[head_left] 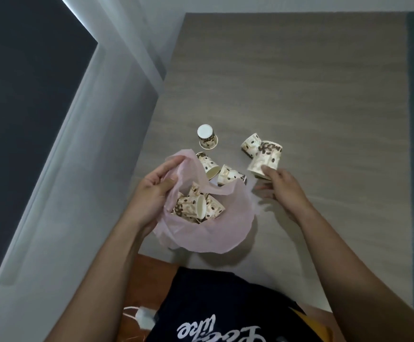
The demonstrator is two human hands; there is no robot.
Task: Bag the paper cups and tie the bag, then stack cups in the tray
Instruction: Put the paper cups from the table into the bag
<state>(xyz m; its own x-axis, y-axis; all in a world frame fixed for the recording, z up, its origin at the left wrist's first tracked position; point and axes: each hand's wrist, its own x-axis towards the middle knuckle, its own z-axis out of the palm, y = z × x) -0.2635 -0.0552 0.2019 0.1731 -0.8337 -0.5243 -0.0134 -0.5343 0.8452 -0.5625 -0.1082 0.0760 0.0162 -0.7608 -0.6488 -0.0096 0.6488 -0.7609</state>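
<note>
A thin pink plastic bag (215,230) lies open on the grey-brown table, with several coffee-bean-print paper cups (196,206) inside it. My left hand (156,188) pinches the bag's left rim and holds the mouth open. My right hand (282,188) grips the rim end of a paper cup (266,159) just above the table, to the right of the bag. Another cup (250,144) lies behind it. One cup (207,137) stands upside down farther back. Two more cups (208,164) (230,177) lie on their sides at the bag's far edge.
The table (299,82) stretches away and to the right. A pale wall and ledge (90,156) run along its left side. A white plug with a cable (144,317) lies by my dark shirt at the near edge.
</note>
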